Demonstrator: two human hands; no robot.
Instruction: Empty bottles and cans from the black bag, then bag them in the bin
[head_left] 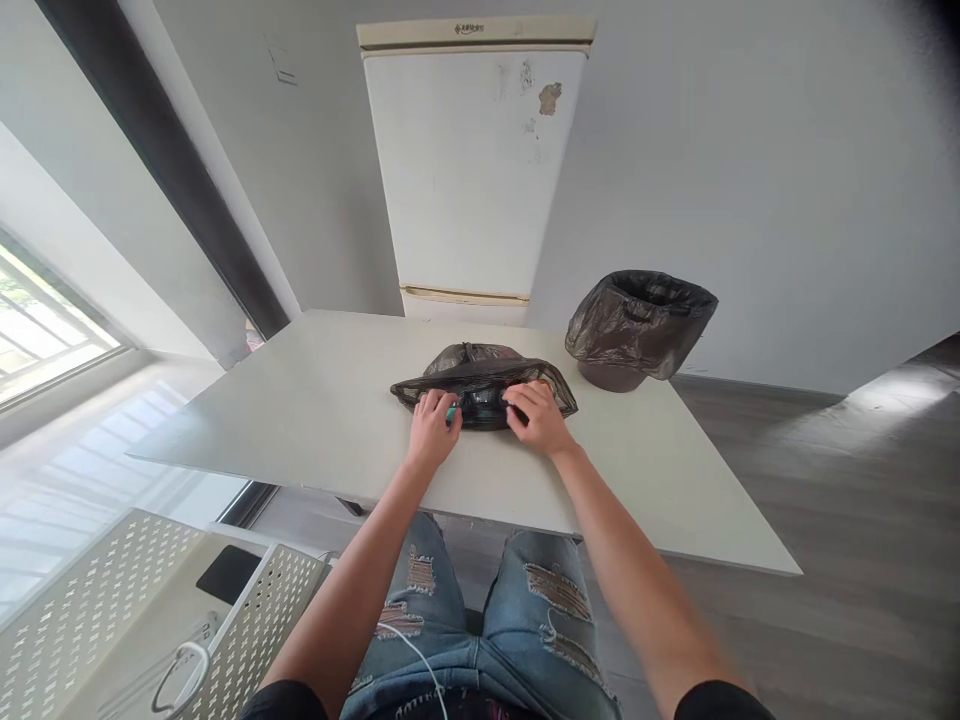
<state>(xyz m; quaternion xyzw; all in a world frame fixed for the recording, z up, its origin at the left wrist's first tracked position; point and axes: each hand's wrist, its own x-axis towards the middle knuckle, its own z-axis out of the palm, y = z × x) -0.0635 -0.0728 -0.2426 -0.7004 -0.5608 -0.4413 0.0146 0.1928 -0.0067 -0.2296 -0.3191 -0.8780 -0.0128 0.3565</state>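
Left hand and right hand curled, gripping the near side of a crumpled, translucent black plastic bag that lies on a white table, round brown bag-lined bin beyond to the right, white refrigerator behind.

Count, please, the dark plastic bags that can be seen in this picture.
2. The first bag lies on the white table, at the left hand and right hand. The second bag covers the bin at far right. Others may be hidden inside.

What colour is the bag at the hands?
The bag is black, partly see-through; head view.
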